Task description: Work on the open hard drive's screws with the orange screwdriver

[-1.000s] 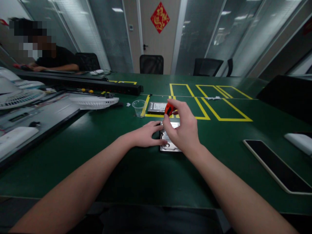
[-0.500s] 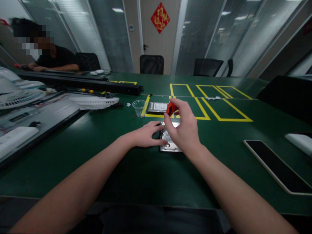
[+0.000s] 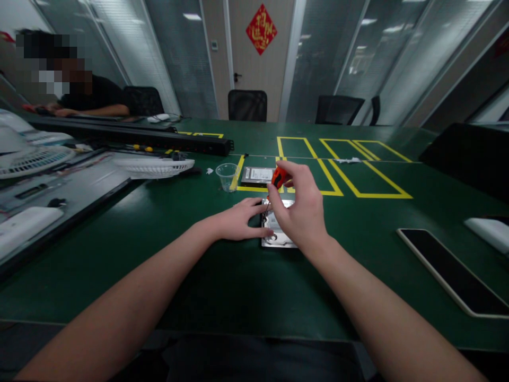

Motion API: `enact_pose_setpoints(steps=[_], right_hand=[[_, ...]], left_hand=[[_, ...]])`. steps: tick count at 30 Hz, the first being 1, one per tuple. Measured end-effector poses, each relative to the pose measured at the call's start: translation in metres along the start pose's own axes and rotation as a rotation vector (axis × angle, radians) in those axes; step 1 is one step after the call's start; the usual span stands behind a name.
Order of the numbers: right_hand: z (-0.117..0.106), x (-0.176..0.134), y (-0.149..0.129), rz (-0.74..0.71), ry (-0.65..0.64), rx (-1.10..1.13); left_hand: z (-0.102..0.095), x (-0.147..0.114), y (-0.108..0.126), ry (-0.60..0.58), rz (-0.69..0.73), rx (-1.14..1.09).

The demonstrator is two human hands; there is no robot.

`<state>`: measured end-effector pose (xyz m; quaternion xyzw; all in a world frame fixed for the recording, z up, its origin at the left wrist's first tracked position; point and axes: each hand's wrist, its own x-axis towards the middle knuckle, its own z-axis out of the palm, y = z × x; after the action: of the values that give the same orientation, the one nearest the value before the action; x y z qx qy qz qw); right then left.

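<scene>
A silver hard drive [image 3: 281, 241] lies flat on the green table. My left hand [image 3: 238, 220] rests at its left side with fingers spread, the thumb and a fingertip lying on the drive's top. Closed around a screwdriver [image 3: 279, 179] with a red and black handle, my right hand [image 3: 300, 204] is over the drive. The thin shaft slants down to the drive's left part, near a round spot; whether its tip sits in a screw I cannot tell. My right hand hides the drive's right side. Just behind lies a second hard drive [image 3: 257, 175], label up.
A clear plastic cup [image 3: 228, 178] stands left of the second drive. Yellow tape [image 3: 382, 196] marks rectangles on the table. A phone [image 3: 449, 270] lies at right. White fan parts [image 3: 155, 167] and a long black bar [image 3: 139, 135] lie left. A person [image 3: 95, 95] sits at far left.
The screwdriver handle has turned slightly in my right hand, and its shaft shows a little more clearly. My left hand and the drive have stayed in place.
</scene>
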<state>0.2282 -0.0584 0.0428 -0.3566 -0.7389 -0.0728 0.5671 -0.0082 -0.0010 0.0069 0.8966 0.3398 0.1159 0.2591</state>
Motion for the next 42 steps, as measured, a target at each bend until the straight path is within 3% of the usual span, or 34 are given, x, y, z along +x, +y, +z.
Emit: enact_pose_setpoints(steps=[42], right_hand=[[0.0009, -0.0009, 0.0032, 0.002, -0.030, 0.006]], left_hand=[[-0.0005, 0.0004, -0.0009, 0.004, 0.029, 0.008]])
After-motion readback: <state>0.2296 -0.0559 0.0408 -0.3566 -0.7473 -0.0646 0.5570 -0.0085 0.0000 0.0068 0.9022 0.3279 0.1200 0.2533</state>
